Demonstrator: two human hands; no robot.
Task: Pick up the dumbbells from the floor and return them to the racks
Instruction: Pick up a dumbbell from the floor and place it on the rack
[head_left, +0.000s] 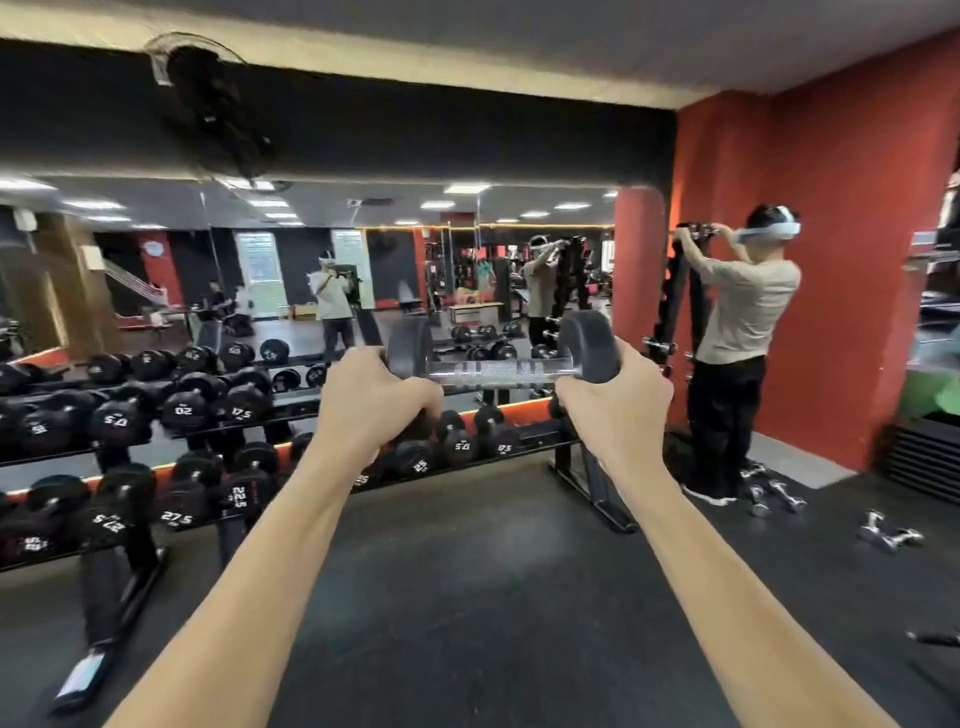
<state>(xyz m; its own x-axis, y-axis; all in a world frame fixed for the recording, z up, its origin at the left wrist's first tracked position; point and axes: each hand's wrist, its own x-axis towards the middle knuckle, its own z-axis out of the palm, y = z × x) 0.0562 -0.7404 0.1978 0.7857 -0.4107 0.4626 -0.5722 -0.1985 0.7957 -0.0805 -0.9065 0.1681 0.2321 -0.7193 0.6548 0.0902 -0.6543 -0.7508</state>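
I hold a black dumbbell (498, 371) with a chrome knurled handle level in front of me, at chest height above the rack. My left hand (376, 402) grips its left head from below and behind. My right hand (618, 400) grips its right head the same way. Below and beyond the dumbbell stands a long black two-tier dumbbell rack (592, 478), running from the far left to the middle, loaded with several numbered black dumbbells. Small chrome dumbbells (891, 535) lie on the dark floor at the right.
A wall mirror runs behind the rack. A person (737, 358) in a beige shirt stands at the right before a tall vertical rack (675, 332) against the red wall. More chrome dumbbells (774, 496) lie by that person's feet. Dark rubber floor (493, 597) spreads in front.
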